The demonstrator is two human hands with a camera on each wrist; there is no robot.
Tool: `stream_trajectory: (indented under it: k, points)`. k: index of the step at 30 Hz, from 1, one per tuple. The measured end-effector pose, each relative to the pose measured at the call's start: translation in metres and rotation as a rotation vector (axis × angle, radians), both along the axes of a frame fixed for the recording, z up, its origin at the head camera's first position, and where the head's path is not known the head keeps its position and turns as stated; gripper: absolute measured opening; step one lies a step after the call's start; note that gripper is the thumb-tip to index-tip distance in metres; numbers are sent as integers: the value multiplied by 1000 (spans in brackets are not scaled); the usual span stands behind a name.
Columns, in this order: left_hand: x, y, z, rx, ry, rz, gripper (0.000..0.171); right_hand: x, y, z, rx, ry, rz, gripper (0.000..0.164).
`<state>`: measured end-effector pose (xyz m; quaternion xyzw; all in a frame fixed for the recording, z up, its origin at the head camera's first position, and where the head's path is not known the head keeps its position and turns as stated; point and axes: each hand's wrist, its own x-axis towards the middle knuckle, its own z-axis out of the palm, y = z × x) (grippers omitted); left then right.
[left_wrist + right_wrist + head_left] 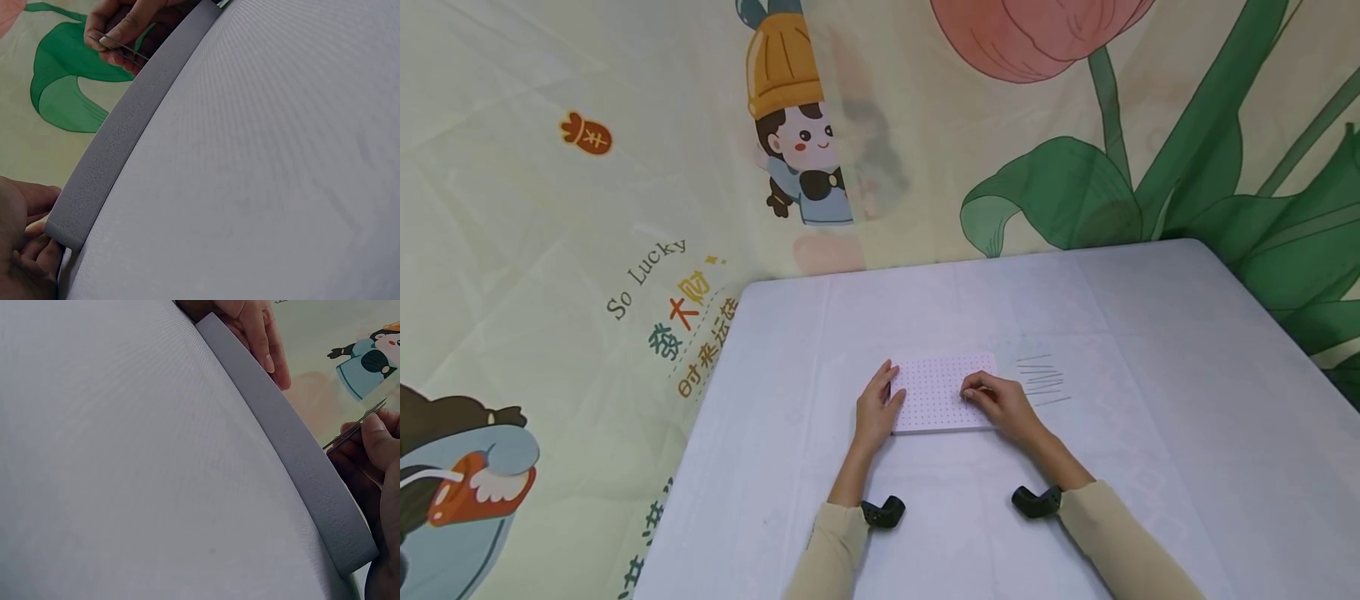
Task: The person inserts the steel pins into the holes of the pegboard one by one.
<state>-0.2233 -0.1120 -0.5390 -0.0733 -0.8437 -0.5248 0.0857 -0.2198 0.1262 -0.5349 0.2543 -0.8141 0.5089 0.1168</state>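
A pale pinkish-white board (936,387) dotted with a grid of small holes lies on the table. My left hand (874,410) rests along its left edge, fingers fairly straight and thumb over the top. At the board's right part, my right hand (998,402) pinches thin metal rods (356,429) between thumb and fingers. Their lower ends reach down to the board's top in the wrist views; whether any sits in a hole is hidden behind the board's thick grey-looking side (119,140). Several similar thin rods (1043,380) lie in a loose row right of the board.
A white cloth covers the table (790,333). Behind and left of it hangs a printed cloth (910,242) with cartoon figures and large green leaves. Each wrist wears a small black camera; one is the left-wrist camera (883,512).
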Motion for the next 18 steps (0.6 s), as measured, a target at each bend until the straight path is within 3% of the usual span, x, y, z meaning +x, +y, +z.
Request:
stream_trajectory:
  k: [13, 18]
  points:
    - [1, 0, 0, 9, -5, 4, 42, 1, 1, 1, 28, 43, 4, 8]
    - [2, 0, 0, 9, -1, -6, 42, 10, -2, 16, -16, 51, 12, 10]
